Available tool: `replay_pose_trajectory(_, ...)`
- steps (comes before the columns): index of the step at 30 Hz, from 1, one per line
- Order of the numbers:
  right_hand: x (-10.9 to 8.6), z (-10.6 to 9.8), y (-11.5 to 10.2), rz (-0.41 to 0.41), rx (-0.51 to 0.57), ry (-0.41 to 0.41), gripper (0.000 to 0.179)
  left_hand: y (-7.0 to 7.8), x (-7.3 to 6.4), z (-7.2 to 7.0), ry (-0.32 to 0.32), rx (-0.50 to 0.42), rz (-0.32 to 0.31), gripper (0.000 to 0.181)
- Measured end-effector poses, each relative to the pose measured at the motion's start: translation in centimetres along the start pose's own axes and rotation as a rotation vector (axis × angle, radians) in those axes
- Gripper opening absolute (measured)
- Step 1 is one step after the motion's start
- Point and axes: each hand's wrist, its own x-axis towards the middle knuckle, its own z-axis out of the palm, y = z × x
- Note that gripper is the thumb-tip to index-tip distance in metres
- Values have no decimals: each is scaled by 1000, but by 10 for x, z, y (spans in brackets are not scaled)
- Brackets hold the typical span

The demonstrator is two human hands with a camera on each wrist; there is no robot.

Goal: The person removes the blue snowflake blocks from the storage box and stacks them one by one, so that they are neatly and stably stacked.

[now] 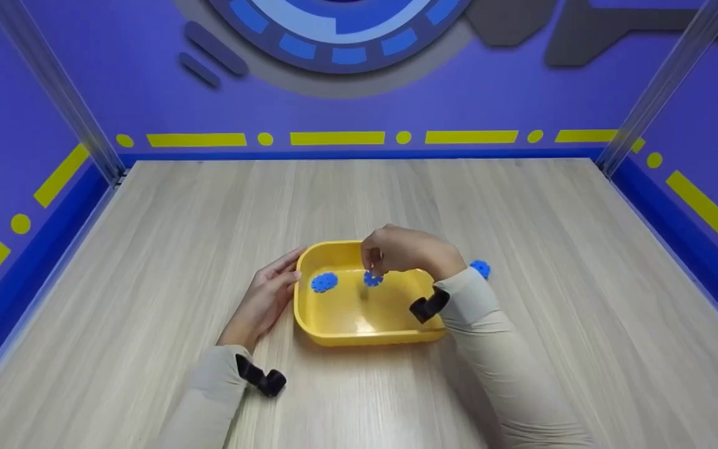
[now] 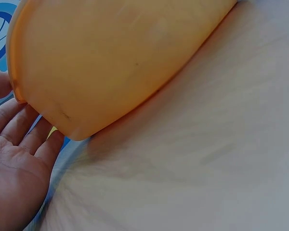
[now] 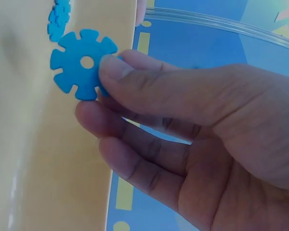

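My right hand (image 1: 399,248) is over the yellow plastic tub (image 1: 365,339). Between its thumb and fingers it pinches a flat blue notched disc (image 3: 77,61) with a small round hole in the middle. That same disc (image 1: 372,279) shows below the fingertips in the head view. At the tub's left end my left hand (image 1: 267,298) grips the wall, thumb at the rim and fingers along the outside, as the left wrist view (image 2: 19,159) also shows. More blue notched discs (image 1: 324,282) lie together inside the tub, toward its left side.
Another blue notched piece (image 1: 480,269) lies on the wooden table (image 1: 359,199) to the right of the tub, partly behind my right sleeve (image 1: 483,324). Blue patterned panels (image 1: 359,115) stand around the table's back and sides, with clear posts at the corners.
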Motion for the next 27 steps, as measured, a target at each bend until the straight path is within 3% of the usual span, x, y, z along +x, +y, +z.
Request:
replay_pose_trajectory(15, -26, -10, 25, -19, 56, 95, 6, -1, 1, -1, 12, -14, 2, 55)
replay_pose_trajectory(27, -48, -9, 51, -9, 111, 232, 8, -1, 0, 0, 11, -26, 2, 55)
